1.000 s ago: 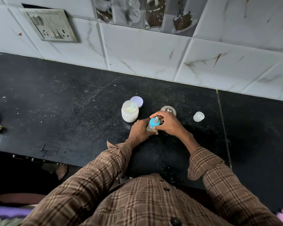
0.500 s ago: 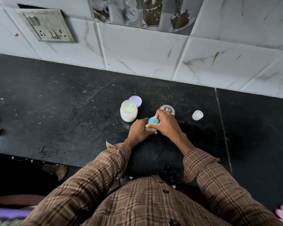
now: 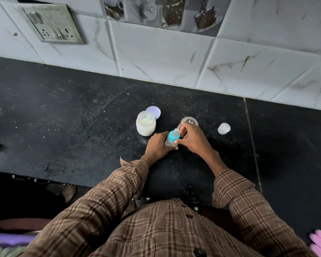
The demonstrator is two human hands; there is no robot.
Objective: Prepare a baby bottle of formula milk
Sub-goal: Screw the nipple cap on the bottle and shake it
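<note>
Formula jar [image 3: 146, 125] stands open at the left of the little cluster on the black counter [image 3: 63, 117], a pale green scoop [image 3: 147, 120] left leaning in the powder and its lilac lid [image 3: 153, 112] lying flat just behind, touching the jar. It looks parked within reach, as though the powder has already been measured out. Next along, the left hand [image 3: 158, 145] wraps round the body of the baby bottle [image 3: 171, 140], pinning it upright on the counter so it cannot spin. The bottle's blue collar [image 3: 172, 137] and teat [image 3: 175, 133] are already seated on top. The right hand [image 3: 192, 139] comes in from the other side, thumb and fingertips curled in close about the collar; I would guess it is tightening the ring, and the firm hold below is what gives it something to turn against. Just behind that hand sits a steel cup [image 3: 189, 121], partly hidden by the knuckles. Further right, well apart from the rest, the clear teat cover [image 3: 224, 128] waits on the counter, probably set aside for capping the bottle last.
</note>
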